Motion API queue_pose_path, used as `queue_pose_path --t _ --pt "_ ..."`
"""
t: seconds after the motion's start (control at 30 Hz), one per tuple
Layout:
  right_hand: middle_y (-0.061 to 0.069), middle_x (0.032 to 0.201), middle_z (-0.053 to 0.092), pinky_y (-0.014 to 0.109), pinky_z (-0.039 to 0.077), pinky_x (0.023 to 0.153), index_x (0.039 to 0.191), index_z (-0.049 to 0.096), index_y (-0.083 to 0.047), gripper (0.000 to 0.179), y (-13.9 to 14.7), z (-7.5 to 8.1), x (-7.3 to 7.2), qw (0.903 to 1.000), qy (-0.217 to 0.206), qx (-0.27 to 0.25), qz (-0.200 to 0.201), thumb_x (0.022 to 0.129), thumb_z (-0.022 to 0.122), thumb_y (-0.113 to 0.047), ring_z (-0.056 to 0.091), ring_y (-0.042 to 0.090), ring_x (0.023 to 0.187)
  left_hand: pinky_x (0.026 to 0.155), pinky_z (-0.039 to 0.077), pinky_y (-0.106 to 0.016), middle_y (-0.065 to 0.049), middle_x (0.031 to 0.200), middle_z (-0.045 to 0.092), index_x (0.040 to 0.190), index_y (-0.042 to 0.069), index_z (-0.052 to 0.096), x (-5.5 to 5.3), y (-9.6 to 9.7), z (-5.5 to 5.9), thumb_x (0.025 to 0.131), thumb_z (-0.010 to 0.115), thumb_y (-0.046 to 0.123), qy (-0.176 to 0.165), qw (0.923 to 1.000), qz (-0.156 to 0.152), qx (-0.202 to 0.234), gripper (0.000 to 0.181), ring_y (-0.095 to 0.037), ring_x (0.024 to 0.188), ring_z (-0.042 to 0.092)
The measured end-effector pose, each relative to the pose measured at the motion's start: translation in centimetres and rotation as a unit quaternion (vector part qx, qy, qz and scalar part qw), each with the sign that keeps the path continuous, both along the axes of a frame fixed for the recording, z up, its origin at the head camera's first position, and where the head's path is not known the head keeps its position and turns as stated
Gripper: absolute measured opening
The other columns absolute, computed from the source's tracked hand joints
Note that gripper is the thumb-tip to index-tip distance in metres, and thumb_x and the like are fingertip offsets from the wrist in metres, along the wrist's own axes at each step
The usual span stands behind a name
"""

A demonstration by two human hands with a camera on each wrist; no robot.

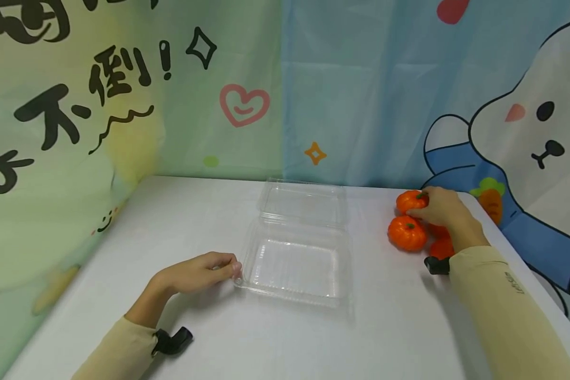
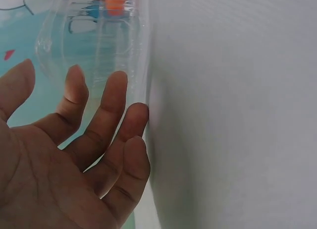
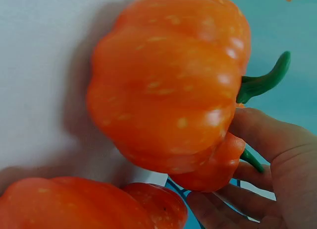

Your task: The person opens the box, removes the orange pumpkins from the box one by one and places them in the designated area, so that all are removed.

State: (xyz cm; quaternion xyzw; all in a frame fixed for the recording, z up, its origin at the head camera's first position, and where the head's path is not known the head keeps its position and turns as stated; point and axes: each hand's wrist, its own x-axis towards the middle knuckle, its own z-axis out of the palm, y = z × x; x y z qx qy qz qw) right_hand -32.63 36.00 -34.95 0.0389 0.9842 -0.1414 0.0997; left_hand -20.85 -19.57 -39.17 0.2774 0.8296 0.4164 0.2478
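Note:
A clear plastic clamshell box lies with its lid folded back. At its near left corner, my left hand touches the rim with loosely bent, spread fingers. To the right, my right hand grips a small orange pumpkin with a green stem, thumb on the near side and fingers behind. A second orange pumpkin sits just in front of it, large in the right wrist view. Redder pumpkins lie under the right wrist, partly hidden by the arm.
A white-covered table bears everything. Behind it hangs a printed cloth with cartoon figures and writing. The pumpkins stand near the table's right edge. A black wrist camera is strapped to the left wrist, another to the right.

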Motion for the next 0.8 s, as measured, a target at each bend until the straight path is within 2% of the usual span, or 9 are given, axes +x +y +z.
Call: queue_pose_path --t 0.07,0.17,0.33,0.5,0.67,0.8 --pt "0.041 0.135 0.041 0.069 0.042 0.099 0.147 0.031 0.017 0.091 0.0 0.0 -0.1 0.9998 -0.012 0.000 -0.012 0.095 0.069 -0.047 0.041 0.053 0.115 0.074 0.037 -0.029 -0.001 0.090 0.051 0.100 0.013 0.064 0.0 0.0 0.0 0.111 0.043 0.037 0.005 1.0000 0.001 0.000 0.034 -0.015 0.085 0.046" --pt "0.042 0.137 0.038 0.069 0.042 0.099 0.147 0.030 0.017 0.092 0.2 -0.2 0.2 0.9988 -0.035 -0.003 -0.033 0.095 0.067 -0.050 0.040 0.054 0.115 0.081 0.041 -0.034 -0.002 0.095 0.056 0.102 0.013 0.064 -0.1 0.0 0.2 0.111 0.042 0.038 0.003 1.0000 0.003 -0.002 0.035 -0.018 0.091 0.050" --pt "0.043 0.135 0.038 0.067 0.044 0.096 0.145 0.033 0.016 0.092 1.2 -0.4 0.9 0.9982 -0.042 0.008 -0.042 0.093 0.068 -0.052 0.041 0.053 0.113 0.096 0.045 -0.044 -0.005 0.115 0.066 0.111 0.012 0.067 -0.3 0.3 0.2 0.111 0.040 0.040 -0.009 0.9999 0.012 -0.007 0.039 -0.023 0.112 0.057" --pt "0.043 0.135 0.037 0.066 0.045 0.094 0.145 0.032 0.014 0.093 1.8 0.1 1.4 0.9984 -0.036 0.014 -0.041 0.092 0.069 -0.053 0.041 0.053 0.112 0.095 0.050 -0.046 -0.008 0.122 0.066 0.119 0.006 0.067 -1.2 1.5 0.9 0.111 0.037 0.044 -0.013 0.9998 0.016 0.000 0.048 -0.025 0.118 0.056" --pt "0.043 0.140 0.034 0.071 0.039 0.101 0.146 0.031 0.015 0.092 1.2 0.3 1.7 0.9998 -0.010 0.012 -0.013 0.094 0.068 -0.050 0.037 0.057 0.120 0.102 0.045 -0.047 -0.007 0.120 0.067 0.116 0.007 0.066 -2.3 2.4 1.9 0.110 0.037 0.049 0.043 0.9978 0.039 -0.031 0.051 -0.022 0.119 0.058" --pt "0.043 0.141 0.032 0.073 0.037 0.104 0.148 0.030 0.014 0.089 0.1 0.4 1.8 0.9996 0.022 0.016 0.006 0.095 0.067 -0.047 0.035 0.057 0.125 0.093 0.044 -0.042 -0.007 0.114 0.066 0.110 0.009 0.063 -2.9 2.8 2.5 0.109 0.041 0.049 0.088 0.9933 0.061 -0.042 0.046 -0.020 0.106 0.057"
